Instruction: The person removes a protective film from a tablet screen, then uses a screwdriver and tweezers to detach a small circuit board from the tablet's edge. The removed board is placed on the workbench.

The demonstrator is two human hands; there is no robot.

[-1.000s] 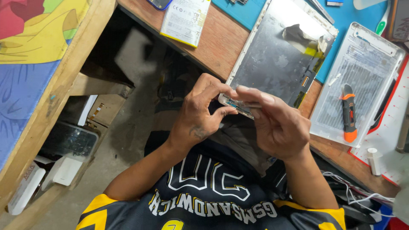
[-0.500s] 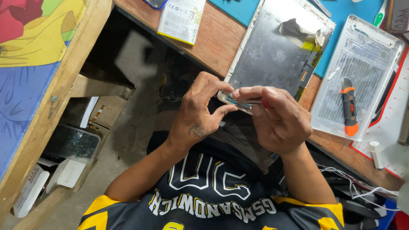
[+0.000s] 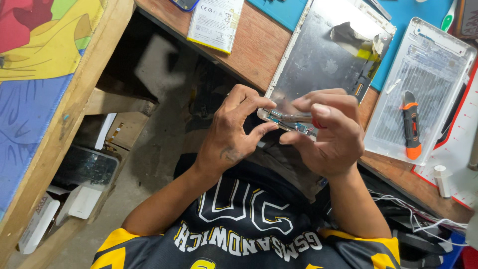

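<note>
An opened silver tablet shell (image 3: 318, 60) lies on the wooden bench (image 3: 254, 50), its near edge overhanging toward me. My left hand (image 3: 234, 134) pinches that near corner, by a strip of small circuit parts (image 3: 294, 127). My right hand (image 3: 333, 142) holds a thin metal tool with a red part (image 3: 298, 118), its tip lying along the same edge. The fingertips of both hands almost meet over the strip.
An orange-handled tool (image 3: 411, 124) rests on a white tablet panel (image 3: 428, 65) to the right. A white flat pack (image 3: 216, 20) lies at the bench's far left, on a blue mat (image 3: 284, 12). A small white bottle (image 3: 440, 179) and white wires (image 3: 413, 209) are near right. A dark phone (image 3: 87, 167) sits on the lower shelf.
Both hands stay at the tablet's near edge. My right fingers have shifted a little, and the thin tool now lies flatter along the edge.
</note>
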